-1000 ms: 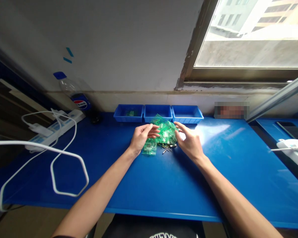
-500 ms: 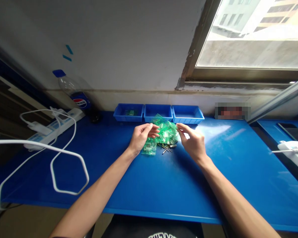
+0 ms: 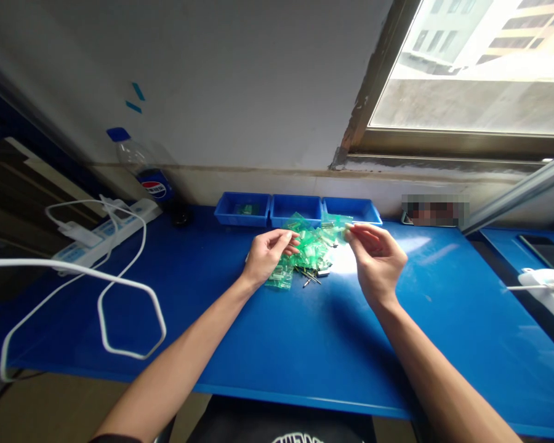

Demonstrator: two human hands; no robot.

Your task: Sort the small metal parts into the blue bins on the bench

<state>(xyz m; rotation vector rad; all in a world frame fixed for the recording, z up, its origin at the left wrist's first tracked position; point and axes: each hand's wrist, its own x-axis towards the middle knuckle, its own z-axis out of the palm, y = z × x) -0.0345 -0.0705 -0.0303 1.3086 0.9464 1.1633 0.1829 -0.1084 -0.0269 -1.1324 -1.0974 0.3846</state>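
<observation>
Blue and glossy, the long workbench top (image 3: 277, 344) runs under a grey wall and a window, and I take the heap of small green transparent plastic bags (image 3: 310, 251) at its middle as my landmark. My left hand (image 3: 268, 257) lies on the heap's left edge, fingers loosely curled with the tips touching the bags; I cannot tell whether it grips any of them. My right hand (image 3: 377, 261) is lifted just right of the heap, thumb and fingertips pinched on one small green bag (image 3: 336, 221) that hangs above the heap's far right corner. At the heap's near edge a few thin metal pins (image 3: 310, 278) lie loose on the bench.

Right behind the heap, against the wall, stand three shallow blue plastic bins in a row: the left bin (image 3: 242, 210) has some green bits inside, the middle bin (image 3: 296, 209) is partly hidden by the heap, and the right bin (image 3: 353, 209) sits just beyond the bag I hold. Far left of the heap, a clear plastic bottle with a blue cap (image 3: 144, 167) leans by the wall, near a white power strip (image 3: 102, 232) whose white cable (image 3: 120, 307) loops across the bench. Far right of the heap sits a white device (image 3: 548, 284).
</observation>
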